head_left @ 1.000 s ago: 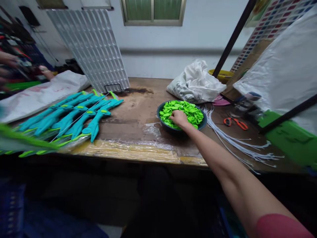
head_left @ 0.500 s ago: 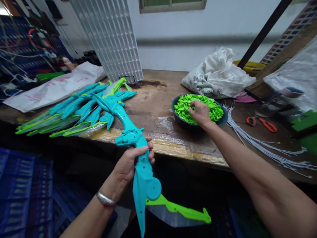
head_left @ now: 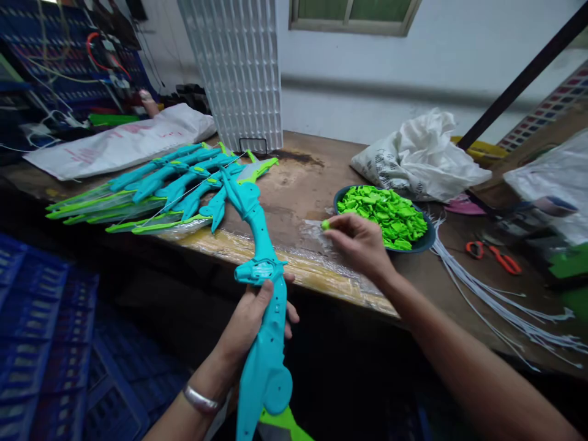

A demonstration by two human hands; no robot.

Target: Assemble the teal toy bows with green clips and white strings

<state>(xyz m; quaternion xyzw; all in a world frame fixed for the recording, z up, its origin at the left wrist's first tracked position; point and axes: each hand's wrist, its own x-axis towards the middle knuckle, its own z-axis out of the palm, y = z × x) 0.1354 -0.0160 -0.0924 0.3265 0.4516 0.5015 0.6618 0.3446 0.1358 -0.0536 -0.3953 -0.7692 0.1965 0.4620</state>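
My left hand (head_left: 250,315) is wrapped round the grip of a turquoise toy bow (head_left: 271,331) with lime-green limb ends, held slantwise before the table's front edge. Pinched in the fingertips of my right hand (head_left: 361,242) is a small green plastic piece (head_left: 326,225), its shape mostly hidden. That hand is just left of a dark bowl (head_left: 429,242) heaped with similar green pieces (head_left: 388,211). Several more turquoise bows (head_left: 177,180) lie stacked on the table to the left, and the held bow's upper end overlaps them in view.
White cords (head_left: 482,291) and red-handled pliers (head_left: 505,260) lie on the table (head_left: 303,184) at right. Behind the bowl stands a white sack (head_left: 422,156); another sack (head_left: 124,144) lies flat at back left. Blue crates (head_left: 41,331) are at lower left.
My right hand has come out of the bowl and moved left with a small green piece in its fingertips. The bow in my left hand is turned slightly, more upright. The view has shifted.
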